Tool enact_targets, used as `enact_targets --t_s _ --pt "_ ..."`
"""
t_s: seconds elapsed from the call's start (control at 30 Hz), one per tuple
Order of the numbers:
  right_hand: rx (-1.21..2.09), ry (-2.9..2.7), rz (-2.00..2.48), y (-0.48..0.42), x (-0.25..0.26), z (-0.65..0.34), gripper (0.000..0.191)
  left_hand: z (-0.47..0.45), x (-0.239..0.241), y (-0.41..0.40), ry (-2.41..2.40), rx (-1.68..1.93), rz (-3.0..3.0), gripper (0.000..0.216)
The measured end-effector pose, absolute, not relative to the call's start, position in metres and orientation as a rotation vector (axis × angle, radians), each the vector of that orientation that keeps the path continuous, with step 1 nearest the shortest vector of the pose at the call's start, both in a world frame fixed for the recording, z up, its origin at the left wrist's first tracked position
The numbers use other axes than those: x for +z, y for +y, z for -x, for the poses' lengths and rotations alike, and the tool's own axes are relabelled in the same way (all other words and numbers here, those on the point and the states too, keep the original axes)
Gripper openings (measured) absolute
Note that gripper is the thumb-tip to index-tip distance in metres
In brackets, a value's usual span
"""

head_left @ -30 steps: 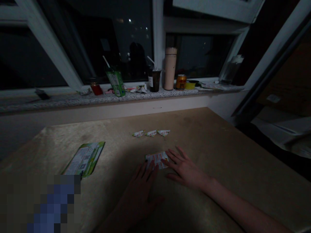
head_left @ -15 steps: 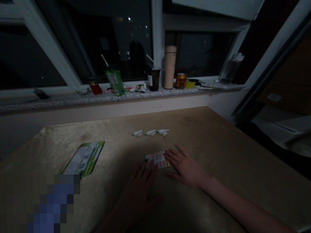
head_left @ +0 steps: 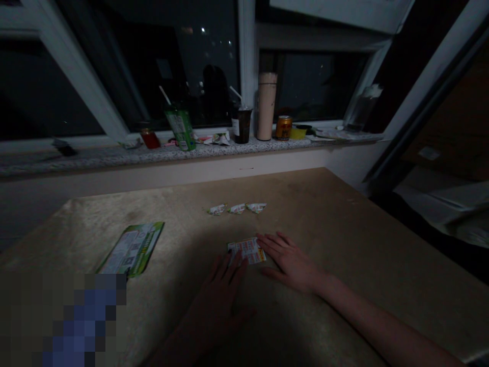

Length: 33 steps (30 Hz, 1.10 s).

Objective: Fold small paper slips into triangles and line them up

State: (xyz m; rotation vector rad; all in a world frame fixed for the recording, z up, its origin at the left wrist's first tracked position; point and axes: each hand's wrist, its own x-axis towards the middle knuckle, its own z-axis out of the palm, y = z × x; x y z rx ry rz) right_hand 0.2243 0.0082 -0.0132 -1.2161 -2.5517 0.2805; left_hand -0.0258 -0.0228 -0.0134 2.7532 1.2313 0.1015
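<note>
Where the room ends ahead of me, a white-framed window (head_left: 198, 51) stands dark, with a few points of light showing in its glass. Nearer to me, the broad brown desk (head_left: 324, 219) spreads out beneath my arms. A speckled stone sill (head_left: 217, 151) runs along the foot of the window. Both my hands are palm down with the fingers loosely spread, and neither is clasping anything. My left hand (head_left: 219, 296) lies in shadow, its fingertips over the lower left part of a printed paper sheet (head_left: 251, 250); my right hand (head_left: 292, 261) comes in from the other side, fingertips at the sheet's right edge. That sheet lies flat on the desk between them. Well to the left, a green-and-white printed packet (head_left: 134, 247) lies at a slant, its near end hidden. Up on the sill stand a tall pink flask (head_left: 266, 107), a clear bottle (head_left: 362, 109) far to the right, a tilted green cup (head_left: 181, 130) and a dark drink cup (head_left: 241, 128), each cup with a white straw. Smaller are the orange can (head_left: 283, 128) just right of the flask and a red jar (head_left: 150, 138) left of the green cup. Smallest of all, three triangular paper pieces (head_left: 237, 208) sit in a row on the desk, beyond the sheet.
</note>
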Motion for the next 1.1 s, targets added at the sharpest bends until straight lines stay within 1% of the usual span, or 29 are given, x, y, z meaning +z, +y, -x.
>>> enact_targets --t_s 0.2,0.37,0.53,0.63,0.87,1.1 --pt "0.276 -2.561 1.198 0.012 -0.012 -0.224 0.064 0.025 -0.011 -0.024 1.242 0.087 -2.77 0.081" --pt "0.243 -2.542 1.189 0.013 -0.01 -0.224 0.059 0.022 -0.007 -0.024 1.245 0.106 -2.774 0.076" --pt "0.284 -2.436 1.279 0.015 -0.014 -0.219 0.041 0.016 -0.008 -0.028 1.238 0.119 -2.742 0.082" --pt "0.282 -2.32 1.374 0.015 -0.018 -0.212 0.035 0.012 -0.01 -0.032 1.215 0.09 -2.673 0.086" --pt "0.178 -2.314 1.356 0.011 -0.02 -0.207 0.035 0.01 -0.01 -0.032 1.194 0.12 -2.645 0.082" --pt "0.091 -2.355 1.315 0.009 -0.019 -0.209 0.037 0.005 -0.011 -0.034 1.238 0.152 -2.64 0.083"
